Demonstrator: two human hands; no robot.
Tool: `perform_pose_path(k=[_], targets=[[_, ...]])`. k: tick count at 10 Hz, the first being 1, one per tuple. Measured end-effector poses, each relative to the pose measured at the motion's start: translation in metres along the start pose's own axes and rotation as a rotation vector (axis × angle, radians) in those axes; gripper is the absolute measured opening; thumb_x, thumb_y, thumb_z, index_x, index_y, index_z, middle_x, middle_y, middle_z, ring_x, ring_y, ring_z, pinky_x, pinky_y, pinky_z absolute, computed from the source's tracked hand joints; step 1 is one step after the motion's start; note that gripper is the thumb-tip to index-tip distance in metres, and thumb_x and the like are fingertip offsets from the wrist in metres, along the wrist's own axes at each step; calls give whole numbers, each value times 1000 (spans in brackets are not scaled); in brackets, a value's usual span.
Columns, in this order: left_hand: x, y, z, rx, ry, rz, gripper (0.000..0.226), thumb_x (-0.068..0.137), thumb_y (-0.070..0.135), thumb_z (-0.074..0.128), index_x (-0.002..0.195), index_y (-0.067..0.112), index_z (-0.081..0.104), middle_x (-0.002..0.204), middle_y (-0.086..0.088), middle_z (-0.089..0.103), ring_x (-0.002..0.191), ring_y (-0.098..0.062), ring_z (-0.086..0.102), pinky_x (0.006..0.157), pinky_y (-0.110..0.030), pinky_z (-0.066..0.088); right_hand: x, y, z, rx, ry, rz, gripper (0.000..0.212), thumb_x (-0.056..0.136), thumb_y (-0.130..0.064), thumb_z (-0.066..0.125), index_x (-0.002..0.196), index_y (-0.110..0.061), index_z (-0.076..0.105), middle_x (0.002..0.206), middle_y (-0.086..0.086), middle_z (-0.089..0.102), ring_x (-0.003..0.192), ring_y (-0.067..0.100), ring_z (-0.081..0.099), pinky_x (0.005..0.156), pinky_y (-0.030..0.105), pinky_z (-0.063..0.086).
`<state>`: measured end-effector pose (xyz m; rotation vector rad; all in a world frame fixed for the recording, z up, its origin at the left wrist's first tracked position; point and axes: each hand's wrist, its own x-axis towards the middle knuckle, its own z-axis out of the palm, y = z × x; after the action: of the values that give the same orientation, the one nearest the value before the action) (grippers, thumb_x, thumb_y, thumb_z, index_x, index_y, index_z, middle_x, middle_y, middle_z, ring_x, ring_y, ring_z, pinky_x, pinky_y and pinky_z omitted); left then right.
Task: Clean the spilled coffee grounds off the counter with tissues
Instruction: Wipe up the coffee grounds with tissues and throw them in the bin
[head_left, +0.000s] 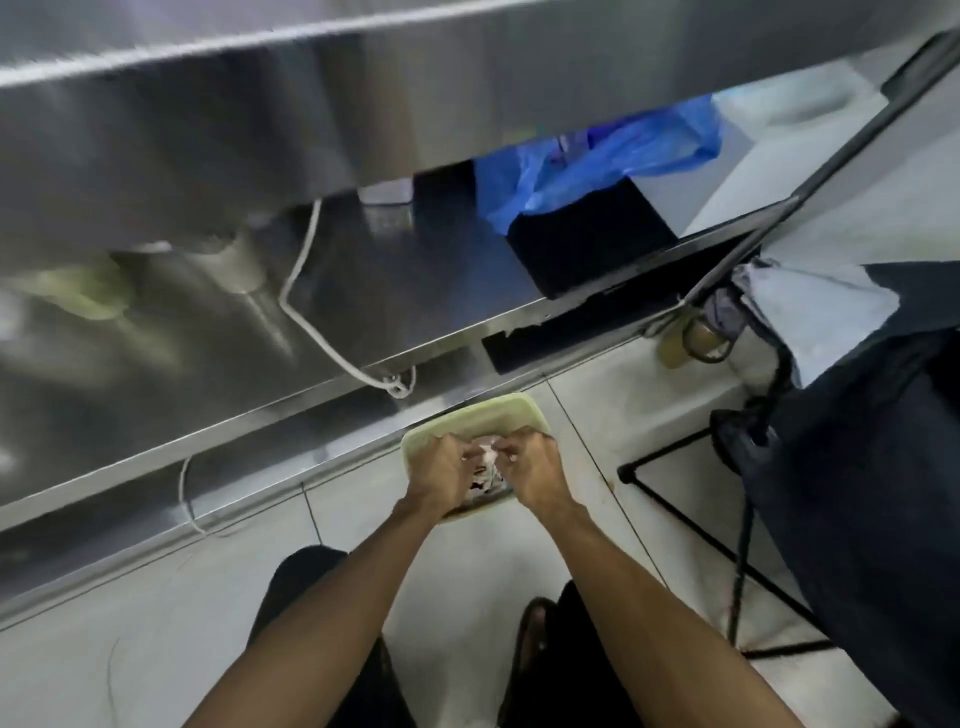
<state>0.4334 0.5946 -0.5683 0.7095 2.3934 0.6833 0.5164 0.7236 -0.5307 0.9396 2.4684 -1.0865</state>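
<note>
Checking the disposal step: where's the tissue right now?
Head view, lower centre: the crumpled tissue is pinched between the left hand and right hand, directly over the pale green bin on the tiled floor, at the foot of the steel counter.

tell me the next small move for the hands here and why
Probably open the fingers and let go. The left hand and right hand both pinch the tissue directly over the open green bin on the floor, so releasing should drop it inside.
</note>
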Motion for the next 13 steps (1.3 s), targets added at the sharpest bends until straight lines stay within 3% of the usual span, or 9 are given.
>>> perform_pose_path(k=[1, 3, 4, 5, 6, 7, 9, 11, 13], targets=[[6, -4, 6, 18, -46, -87, 22, 92, 29, 59, 106, 22, 74, 100, -6, 74, 90, -23, 68, 81, -36, 55, 16, 19, 18, -16, 47, 20, 26, 95, -15, 52, 114, -11, 69, 115, 13, 63, 111, 30, 56, 85, 17, 38], [-25, 20, -31, 50, -108, -72, 33, 92, 23, 56, 123, 17, 64, 128, -7, 62, 114, -24, 59, 100, -31, 46, -15, -8, -13, -142, 199, 34, 22, 95, -20, 52, 81, -11, 67, 69, 8, 58, 64, 27, 54, 59, 28, 37], [-50, 46, -66, 38, -154, -95, 35, 90, 27, 54, 123, 23, 64, 129, -3, 62, 113, -22, 60, 97, -33, 49, -31, -27, -37, -96, 159, 74, 18, 88, -8, 53, 90, -11, 71, 82, 7, 67, 77, 26, 64, 65, 27, 48], [-70, 73, -107, 20, -171, -122, 33, 92, 27, 54, 122, 21, 65, 127, 0, 63, 113, -22, 60, 94, -30, 49, -44, -52, -68, -40, 111, 128, 24, 95, -8, 49, 110, -5, 67, 106, 8, 62, 100, 22, 58, 66, 9, 40], [-72, 79, -116, 16, -162, -84, 32, 92, 23, 54, 121, 18, 65, 126, -3, 64, 114, -22, 59, 95, -28, 47, -43, -61, -74, -74, 102, 90, 24, 96, -5, 48, 110, 2, 66, 113, 20, 63, 100, 28, 57, 67, 9, 37], [-70, 76, -107, 8, -164, -124, 33, 91, 21, 55, 123, 16, 64, 125, -5, 64, 113, -23, 60, 94, -29, 48, -34, -57, -63, -145, 87, 35, 21, 92, -4, 54, 108, 0, 67, 110, 18, 63, 95, 24, 54, 75, 19, 40], [-57, 55, -63, -60, -136, -166, 41, 90, 16, 55, 131, 13, 55, 129, -8, 60, 116, -25, 56, 96, -24, 41, -16, -36, -21, -74, 226, 73, 19, 83, 9, 47, 77, -1, 62, 70, 2, 49, 66, 15, 42, 51, 7, 33], [-42, 43, -33, -32, -169, -199, 47, 94, 19, 55, 139, 11, 47, 137, -14, 51, 125, -26, 51, 105, -25, 34, -5, -21, -10, 80, 157, 133, 20, 91, 3, 50, 98, 7, 69, 65, -14, 56, 64, -9, 54, 58, 1, 37], [-45, 37, -35, 0, -195, -226, 48, 94, 22, 57, 140, 16, 46, 146, -11, 44, 135, -27, 40, 109, -26, 32, -5, -32, -13, 75, 149, 188, 16, 87, -10, 58, 90, -5, 73, 93, 8, 71, 91, 21, 67, 67, 7, 42]])
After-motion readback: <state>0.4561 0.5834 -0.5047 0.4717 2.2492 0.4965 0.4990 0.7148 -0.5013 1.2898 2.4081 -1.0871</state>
